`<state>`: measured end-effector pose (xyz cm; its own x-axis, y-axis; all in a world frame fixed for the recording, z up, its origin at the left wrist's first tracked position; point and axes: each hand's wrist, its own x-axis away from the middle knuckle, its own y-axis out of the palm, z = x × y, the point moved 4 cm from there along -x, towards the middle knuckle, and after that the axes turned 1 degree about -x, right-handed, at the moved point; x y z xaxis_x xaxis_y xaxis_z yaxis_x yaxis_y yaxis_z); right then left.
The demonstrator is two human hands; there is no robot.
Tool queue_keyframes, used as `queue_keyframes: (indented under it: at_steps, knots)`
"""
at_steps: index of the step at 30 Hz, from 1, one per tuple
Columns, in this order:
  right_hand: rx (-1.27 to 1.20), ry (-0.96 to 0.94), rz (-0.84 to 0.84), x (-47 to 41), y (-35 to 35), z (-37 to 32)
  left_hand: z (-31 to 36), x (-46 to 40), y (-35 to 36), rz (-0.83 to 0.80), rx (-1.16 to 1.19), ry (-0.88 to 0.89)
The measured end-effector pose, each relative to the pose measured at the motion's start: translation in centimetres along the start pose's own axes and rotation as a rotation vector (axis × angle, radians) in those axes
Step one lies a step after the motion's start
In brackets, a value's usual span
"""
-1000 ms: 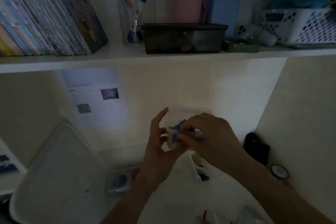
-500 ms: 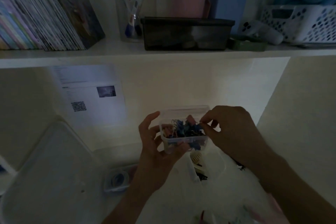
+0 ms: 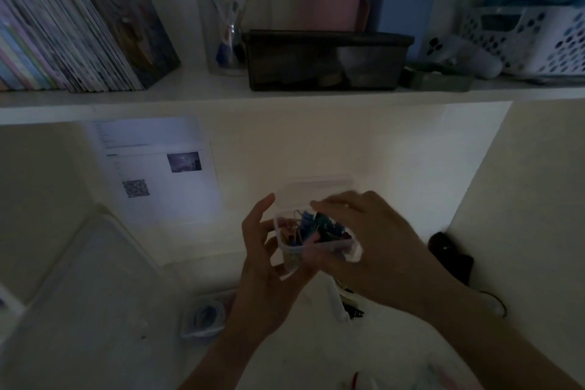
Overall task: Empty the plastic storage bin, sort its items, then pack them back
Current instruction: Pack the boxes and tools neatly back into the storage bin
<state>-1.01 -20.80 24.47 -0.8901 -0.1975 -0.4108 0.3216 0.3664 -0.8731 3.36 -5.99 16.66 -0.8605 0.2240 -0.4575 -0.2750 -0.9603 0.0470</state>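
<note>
Since half a second ago our right hand has swung in from the box's right edge to sit over its open top, fingers reaching among the clips, while the hinged lid stands up behind it. Our left hand cradles the small clear box from below and from the left, thumb up along its side and fingers curled round its base: a closed grip on the box, held up above the desk. The right hand is blurred with motion, so we cannot tell whether its grip has closed on a clip or merely touches them.

Inside the box lie coloured binder clips, blue and pink among them. We judge the box light, its thin plastic walls stiff but smooth and somewhat slippery, so it is best taken by its two opposite sides or supported under the base, as now. The lid looks thin at the hinge and should not be forced back. The clips are hard, springy steel, apt to tangle by their wire handles; each is best pinched by its body.

Below our hands a large white bin lid leans at the left, and a small tape holder lies on the desk.
</note>
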Motion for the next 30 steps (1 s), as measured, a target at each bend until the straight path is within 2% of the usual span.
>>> queue_keyframes:
  at_steps: [1,4,6,9,12,16,18,21,22,23,27,30]
  knots:
    - [0.027,-0.023,-0.037,-0.1,0.6,-0.7,0.0,-0.1,0.3,-0.008,0.041,-0.005]
    - [0.043,-0.077,-0.087,-0.1,2.1,-2.1,-0.3,-0.2,0.9,-0.013,0.366,-0.14]
    - [0.004,-0.099,-0.11,-0.1,2.7,-2.5,-0.8,-0.2,0.9,-0.011,0.428,-0.183]
    - [-0.129,-0.102,-0.107,0.1,2.9,-1.6,-0.7,-0.4,0.0,0.02,0.267,-0.103]
    - [-0.168,-0.041,-0.005,0.0,2.2,-0.1,-1.2,-0.6,-0.9,0.004,0.058,-0.041]
    - [-0.106,-0.115,0.03,0.0,2.1,0.7,-1.6,-1.0,-1.6,0.009,0.036,-0.056]
    - [-0.199,-0.01,0.06,0.0,1.3,1.8,-1.8,-1.3,-1.8,0.002,0.053,-0.09]
    - [-0.382,0.187,0.333,0.1,-0.4,4.0,-2.2,-1.5,-2.1,-0.015,0.11,-0.128]
    - [-0.455,0.252,0.369,0.1,-0.4,4.7,-2.3,-1.5,-2.2,-0.017,0.112,-0.125]
    - [-0.539,0.311,0.322,0.0,0.1,5.2,-2.3,-1.6,-2.3,-0.023,0.104,-0.109]
    - [-0.991,0.414,-0.103,-0.5,3.6,5.2,-2.3,-2.1,-2.2,-0.085,0.042,-0.01]
    - [-1.201,0.416,-0.172,-0.6,5.4,4.8,-2.6,-2.5,-2.3,-0.103,0.012,0.023]
